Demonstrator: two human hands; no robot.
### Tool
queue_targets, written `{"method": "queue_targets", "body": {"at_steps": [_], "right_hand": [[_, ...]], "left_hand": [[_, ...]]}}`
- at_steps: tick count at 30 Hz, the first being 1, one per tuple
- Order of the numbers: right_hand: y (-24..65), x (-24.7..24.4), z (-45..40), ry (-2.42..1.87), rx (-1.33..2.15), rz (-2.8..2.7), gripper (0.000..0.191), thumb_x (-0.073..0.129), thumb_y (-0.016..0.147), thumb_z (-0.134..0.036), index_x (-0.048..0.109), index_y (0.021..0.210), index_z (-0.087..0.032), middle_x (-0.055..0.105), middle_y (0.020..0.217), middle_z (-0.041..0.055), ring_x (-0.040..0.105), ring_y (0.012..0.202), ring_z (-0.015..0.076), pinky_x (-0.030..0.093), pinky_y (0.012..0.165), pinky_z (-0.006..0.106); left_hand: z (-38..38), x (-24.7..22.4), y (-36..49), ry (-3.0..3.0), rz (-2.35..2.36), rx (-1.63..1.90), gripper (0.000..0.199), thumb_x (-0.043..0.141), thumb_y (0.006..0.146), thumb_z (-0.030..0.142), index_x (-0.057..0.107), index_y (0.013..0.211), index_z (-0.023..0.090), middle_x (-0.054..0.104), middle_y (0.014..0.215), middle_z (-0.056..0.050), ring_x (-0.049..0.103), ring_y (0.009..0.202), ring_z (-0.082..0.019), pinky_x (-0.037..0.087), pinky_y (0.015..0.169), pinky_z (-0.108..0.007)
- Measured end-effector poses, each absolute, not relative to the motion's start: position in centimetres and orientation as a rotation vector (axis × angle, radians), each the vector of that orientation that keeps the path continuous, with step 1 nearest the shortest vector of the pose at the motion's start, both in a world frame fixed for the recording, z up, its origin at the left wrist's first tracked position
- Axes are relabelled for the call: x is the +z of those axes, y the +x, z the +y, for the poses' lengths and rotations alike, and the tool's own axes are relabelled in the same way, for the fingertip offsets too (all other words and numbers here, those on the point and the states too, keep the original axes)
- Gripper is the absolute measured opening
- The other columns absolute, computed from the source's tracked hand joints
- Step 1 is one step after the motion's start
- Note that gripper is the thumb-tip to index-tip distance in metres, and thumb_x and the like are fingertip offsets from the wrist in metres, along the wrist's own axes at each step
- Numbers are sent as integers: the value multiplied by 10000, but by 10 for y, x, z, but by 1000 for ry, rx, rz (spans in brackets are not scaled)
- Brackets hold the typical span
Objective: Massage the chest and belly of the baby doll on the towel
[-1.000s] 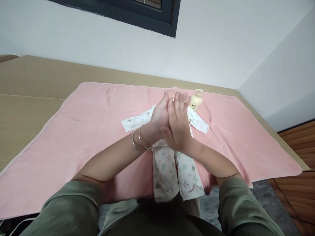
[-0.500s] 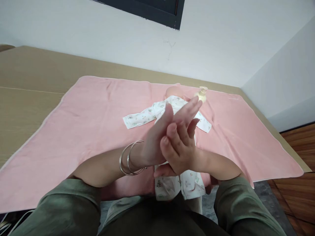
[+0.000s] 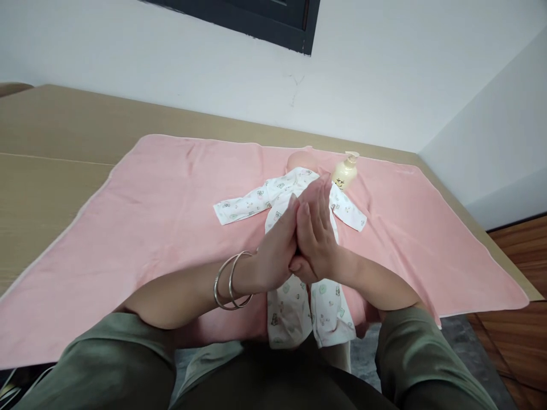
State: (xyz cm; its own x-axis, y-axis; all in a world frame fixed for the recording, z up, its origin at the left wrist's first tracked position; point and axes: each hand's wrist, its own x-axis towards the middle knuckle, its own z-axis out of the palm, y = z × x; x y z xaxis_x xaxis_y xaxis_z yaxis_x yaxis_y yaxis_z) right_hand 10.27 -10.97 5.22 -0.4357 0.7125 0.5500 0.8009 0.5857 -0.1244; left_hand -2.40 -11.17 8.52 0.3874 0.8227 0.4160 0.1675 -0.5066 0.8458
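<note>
My left hand, with two thin bangles on its wrist, meets my right hand palm to palm. The fingers of both are stretched and point forward; nothing shows between them. Below and beyond them lies a baby doll on its back, dressed in a white outfit with small prints, its sleeves spread to both sides. The doll's bald head shows at the far end, while my hands cover much of its chest. A cream pump bottle stands beside the doll's head, on the right.
A pink blanket lies spread under the doll on a light wooden table. Behind the table rises a white wall with a dark frame. Wood-grain panels stand at the right, below table height.
My hands have turned from a crossed, rubbing position to lying palm against palm, fingers forward. They have drawn slightly back, uncovering more of the pump bottle. The doll has stayed in place.
</note>
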Motion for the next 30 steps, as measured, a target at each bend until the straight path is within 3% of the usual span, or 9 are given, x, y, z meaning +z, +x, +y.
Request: {"method": "queue_targets", "body": {"at_steps": [3,6,7,10,14,18,22,26,30], "right_hand": [[112,54,-89,-1130,-192,-2260,691,386,874,-723,454,1438,-330,418,1563,-26,36,1560,293,15,1297,530],[127,47,-55,-1118,-27,-2219,637,255,979,-497,318,1521,-169,396,1585,80,167,1550,229,142,1286,519],[131,40,-43,-1180,49,-2185,603,268,987,-441,336,1513,-154,403,1581,102,224,1536,221,208,1270,514],[142,16,-14,-1369,155,-2137,513,374,962,-315,479,1430,-133,450,1546,145,329,1496,242,238,1252,524],[156,2,7,-1467,230,-2087,463,414,964,-301,561,1367,-128,491,1514,150,383,1468,259,276,1233,511],[159,10,5,-1661,231,-2019,531,426,975,-345,507,1397,-34,486,1496,227,414,1444,301,304,1218,503],[140,12,-14,-1763,78,-2042,572,392,973,-292,450,1410,72,452,1486,311,383,1453,357,271,1222,538],[134,8,-16,-1461,101,-2262,548,394,899,-160,492,1428,-56,449,1536,179,357,1480,278,219,1255,525],[154,10,2,-1388,239,-2290,517,405,933,-239,508,1432,-151,435,1561,96,329,1496,235,211,1262,500]], "left_hand": [[-85,77,-13,1822,809,1264,464,215,1038,384,554,1334,274,606,1370,-45,390,1458,-252,360,1224,-457],[-42,51,3,1554,831,1504,396,299,1000,309,537,1298,203,589,1385,-75,511,1357,-239,418,1172,-398],[-26,40,7,1543,957,1519,380,362,954,264,538,1284,197,594,1377,-80,536,1327,-228,434,1150,-392],[12,7,9,1722,1247,1417,376,463,851,212,596,1199,161,640,1303,-117,567,1263,-247,429,1134,-437],[28,-20,6,2014,1384,1265,345,441,856,207,647,1129,161,663,1243,-134,569,1231,-277,379,1155,-477],[24,-24,6,2149,1383,1236,409,404,903,280,626,1205,114,637,1297,-157,539,1265,-289,304,1193,-482],[22,-24,6,2187,1397,1198,456,379,919,311,605,1254,99,617,1344,-168,521,1286,-306,321,1171,-498],[25,-26,6,2198,1413,1172,475,374,903,267,585,1295,101,585,1398,-166,490,1338,-304,297,1191,-508],[25,-28,7,2202,1414,1196,467,364,921,271,591,1293,104,590,1398,-160,493,1344,-301,303,1193,-515]]}}
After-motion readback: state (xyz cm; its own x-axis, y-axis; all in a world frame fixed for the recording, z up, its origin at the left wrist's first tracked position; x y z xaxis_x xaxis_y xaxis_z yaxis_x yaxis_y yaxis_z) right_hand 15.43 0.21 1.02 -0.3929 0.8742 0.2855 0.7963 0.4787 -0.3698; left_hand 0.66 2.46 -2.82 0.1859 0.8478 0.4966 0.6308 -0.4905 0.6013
